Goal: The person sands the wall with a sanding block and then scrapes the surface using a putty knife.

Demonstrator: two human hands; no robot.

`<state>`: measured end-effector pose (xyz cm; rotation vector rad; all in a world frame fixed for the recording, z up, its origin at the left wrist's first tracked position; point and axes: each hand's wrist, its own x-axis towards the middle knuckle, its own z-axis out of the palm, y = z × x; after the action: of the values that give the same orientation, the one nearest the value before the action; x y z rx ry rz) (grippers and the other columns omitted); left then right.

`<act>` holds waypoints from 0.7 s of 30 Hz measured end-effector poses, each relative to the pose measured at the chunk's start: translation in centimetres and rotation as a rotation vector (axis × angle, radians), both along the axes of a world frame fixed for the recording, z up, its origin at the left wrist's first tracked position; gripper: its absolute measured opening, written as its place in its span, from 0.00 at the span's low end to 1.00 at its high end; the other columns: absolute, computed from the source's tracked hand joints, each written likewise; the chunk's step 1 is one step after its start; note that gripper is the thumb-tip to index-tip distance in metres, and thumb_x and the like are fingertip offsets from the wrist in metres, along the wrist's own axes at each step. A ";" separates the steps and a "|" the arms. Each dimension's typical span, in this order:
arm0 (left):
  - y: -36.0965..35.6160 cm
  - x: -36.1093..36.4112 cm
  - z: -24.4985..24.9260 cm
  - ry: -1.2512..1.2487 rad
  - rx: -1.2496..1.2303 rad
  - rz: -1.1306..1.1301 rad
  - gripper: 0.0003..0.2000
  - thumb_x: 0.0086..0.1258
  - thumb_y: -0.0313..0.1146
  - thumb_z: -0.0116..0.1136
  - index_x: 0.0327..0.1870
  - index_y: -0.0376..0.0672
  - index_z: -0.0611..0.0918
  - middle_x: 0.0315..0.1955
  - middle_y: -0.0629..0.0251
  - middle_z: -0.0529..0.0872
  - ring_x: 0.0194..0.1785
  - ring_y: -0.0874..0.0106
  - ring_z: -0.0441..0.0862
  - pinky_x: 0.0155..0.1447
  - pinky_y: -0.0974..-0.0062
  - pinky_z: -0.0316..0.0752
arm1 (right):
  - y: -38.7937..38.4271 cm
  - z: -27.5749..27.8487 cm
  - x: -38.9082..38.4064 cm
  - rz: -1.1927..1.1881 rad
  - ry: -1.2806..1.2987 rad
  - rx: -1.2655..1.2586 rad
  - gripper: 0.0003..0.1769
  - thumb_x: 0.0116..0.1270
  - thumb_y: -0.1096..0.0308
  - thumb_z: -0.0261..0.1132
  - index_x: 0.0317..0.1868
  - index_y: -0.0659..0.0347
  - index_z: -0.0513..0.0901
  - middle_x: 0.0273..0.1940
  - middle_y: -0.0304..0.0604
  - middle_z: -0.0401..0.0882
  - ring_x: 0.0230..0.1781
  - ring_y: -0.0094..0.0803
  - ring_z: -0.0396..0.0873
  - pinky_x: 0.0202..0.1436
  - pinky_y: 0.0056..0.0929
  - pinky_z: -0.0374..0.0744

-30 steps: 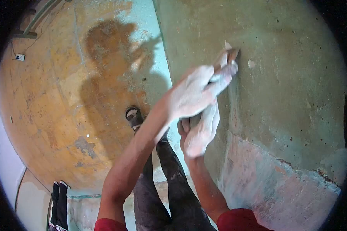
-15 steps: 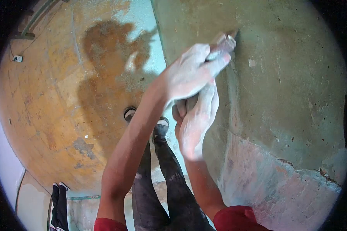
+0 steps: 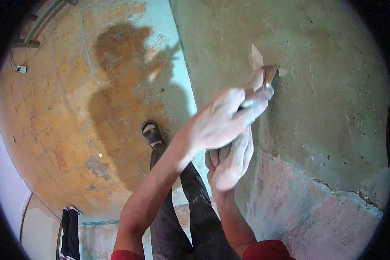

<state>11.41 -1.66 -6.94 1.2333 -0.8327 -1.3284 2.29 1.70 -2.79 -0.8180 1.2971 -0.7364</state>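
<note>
Both of my hands are coated in white dust and meet on one tool at the green wall. My left hand is on top, its fingers closed round a scraper with a dull brownish blade and a shiny metal collar. The blade lies at the wall surface, its edge pointing up and right. Just below, my right hand is closed with curled fingers, apparently round the lower handle, which the hands hide. A pale, bare patch shows on the wall just above the blade.
Orange, worn floor lies to the left, with my shadow on it and one sandalled foot. Cracked pinkish plaster covers the lower right wall. Another person's legs stand at lower left. A wooden frame and a white socket are upper left.
Both hands and the scraper have moved down and slightly right along the wall. The pale patch above the blade now shows. My left foot is more exposed; the other is now hidden.
</note>
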 end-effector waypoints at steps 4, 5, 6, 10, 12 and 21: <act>-2.4 3.3 0.0 -0.096 0.170 0.015 0.21 0.74 0.49 0.55 0.30 0.37 0.77 0.21 0.73 0.71 0.28 0.79 0.67 0.31 0.72 0.66 | -2.0 -2.3 2.1 -0.069 -0.023 0.037 0.22 0.80 0.52 0.49 0.65 0.55 0.68 0.33 0.34 0.75 0.20 0.16 0.67 0.20 0.19 0.63; -1.9 3.2 0.0 -0.098 0.172 0.018 0.21 0.74 0.49 0.55 0.30 0.37 0.77 0.21 0.73 0.71 0.28 0.79 0.67 0.31 0.72 0.66 | -1.1 -2.9 2.0 -0.065 -0.025 0.040 0.22 0.80 0.52 0.49 0.65 0.55 0.68 0.33 0.34 0.75 0.20 0.16 0.67 0.20 0.19 0.63; -1.3 2.7 0.2 -0.031 0.153 -0.032 0.22 0.75 0.49 0.54 0.30 0.35 0.78 0.21 0.66 0.76 0.27 0.74 0.72 0.31 0.68 0.68 | 0.3 -2.8 1.8 -0.145 0.094 -0.022 0.24 0.80 0.52 0.48 0.68 0.56 0.66 0.38 0.36 0.75 0.25 0.18 0.70 0.24 0.19 0.67; 0.7 -0.3 0.8 0.000 0.003 -0.045 0.22 0.76 0.48 0.53 0.38 0.32 0.81 0.23 0.57 0.80 0.25 0.69 0.77 0.29 0.64 0.70 | 1.3 0.0 -0.9 -0.049 -0.015 -0.009 0.24 0.81 0.54 0.47 0.69 0.59 0.64 0.39 0.39 0.77 0.24 0.16 0.71 0.21 0.17 0.66; -0.1 0.6 0.5 0.013 0.039 -0.088 0.23 0.75 0.49 0.53 0.37 0.31 0.81 0.23 0.56 0.80 0.25 0.68 0.77 0.29 0.63 0.70 | 0.7 0.7 0.0 -0.113 0.042 0.085 0.23 0.80 0.53 0.47 0.65 0.58 0.67 0.37 0.37 0.77 0.23 0.15 0.69 0.19 0.18 0.64; 0.7 0.2 1.5 0.011 0.105 -0.144 0.24 0.73 0.53 0.56 0.27 0.39 0.78 0.20 0.72 0.74 0.26 0.80 0.71 0.27 0.72 0.65 | 1.6 1.2 -0.9 0.037 -0.083 -0.033 0.21 0.81 0.54 0.47 0.64 0.58 0.69 0.34 0.36 0.73 0.27 0.15 0.69 0.23 0.20 0.66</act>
<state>11.65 -0.97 -5.47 1.2651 -0.8665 -1.5099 1.37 3.34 -1.59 -0.8275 1.1952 -0.7566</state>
